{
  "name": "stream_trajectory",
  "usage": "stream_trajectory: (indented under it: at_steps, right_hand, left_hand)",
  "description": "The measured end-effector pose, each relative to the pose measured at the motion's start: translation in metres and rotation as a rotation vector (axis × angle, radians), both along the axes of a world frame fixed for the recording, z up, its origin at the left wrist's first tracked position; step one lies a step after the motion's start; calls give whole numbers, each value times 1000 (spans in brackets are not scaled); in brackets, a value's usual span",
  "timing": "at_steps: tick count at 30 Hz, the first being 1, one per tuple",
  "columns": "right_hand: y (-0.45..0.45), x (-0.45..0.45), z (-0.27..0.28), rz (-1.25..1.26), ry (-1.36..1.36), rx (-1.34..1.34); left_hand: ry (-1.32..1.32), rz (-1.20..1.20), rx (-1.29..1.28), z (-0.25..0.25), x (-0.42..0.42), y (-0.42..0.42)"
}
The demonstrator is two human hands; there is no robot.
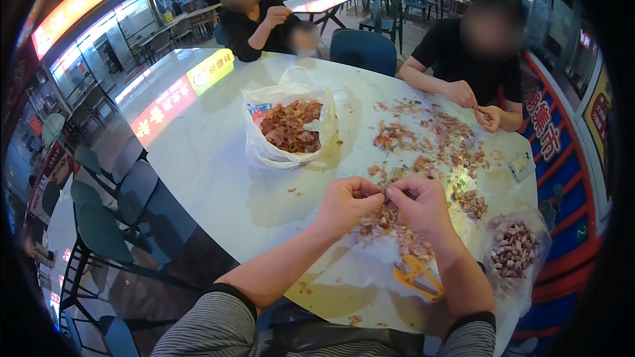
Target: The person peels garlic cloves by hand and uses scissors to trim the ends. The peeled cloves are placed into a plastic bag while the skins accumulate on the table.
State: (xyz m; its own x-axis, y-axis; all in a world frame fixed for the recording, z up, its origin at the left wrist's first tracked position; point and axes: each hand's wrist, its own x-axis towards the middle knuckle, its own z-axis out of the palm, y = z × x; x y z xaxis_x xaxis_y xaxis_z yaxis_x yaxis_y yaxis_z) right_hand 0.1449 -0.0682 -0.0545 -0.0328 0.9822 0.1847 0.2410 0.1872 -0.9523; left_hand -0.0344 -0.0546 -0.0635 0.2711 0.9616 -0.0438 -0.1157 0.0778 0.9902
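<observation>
My left hand (pixel 350 203) and my right hand (pixel 418 201) meet fingertip to fingertip over the white table (pixel 208 158). Between them they pinch a small dark piece, too small to name for certain. Loose reddish-brown skins and bits (pixel 451 134) lie scattered below and beyond my hands. Left of these stands an open white plastic bag (pixel 258 146) filled with brown-red skins (pixel 292 126). At the right edge, a clear plastic bag (pixel 536 277) holds purple-white cloves (pixel 513 250) that look like garlic. A small pile of cloves (pixel 470 203) lies nearer my right hand.
An orange-yellow handled tool (pixel 419 277), partly behind my right forearm, lies near the table's front edge. A phone (pixel 521 166) rests by the right rim. Two people sit across the table, one handling a small piece. Chairs (pixel 363 51) stand behind and at the left.
</observation>
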Motion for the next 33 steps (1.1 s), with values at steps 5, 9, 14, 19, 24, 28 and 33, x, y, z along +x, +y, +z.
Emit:
stream_trajectory:
  at_steps: [5, 9, 14, 19, 24, 28, 33]
  right_hand:
    - [-2, -1, 7, 12, -39, 6]
    - [-3, -1, 9, 6, -119, 45]
    - [-5, 0, 18, 49, -111, 28]
    - [-4, 6, 17, 96, 15, -94]
    - [-6, 0, 7, 22, -60, 8]
    - [-12, -13, 17, -36, -120, -23]
    - [-10, -17, 6, -25, -119, 0]
  left_hand:
    - [-45, -14, -25, -1, -3, 0]
    - [-121, 6, -56, -5, 1, 1]
    - [-35, 15, 12, -6, 0, 3]
    - [-30, -25, 64, -5, -3, 4]
    - [41, -14, 76, -4, -1, 0]
    - [249, 114, 202, 2, 4, -5]
    - [221, 135, 136, 5, 2, -13]
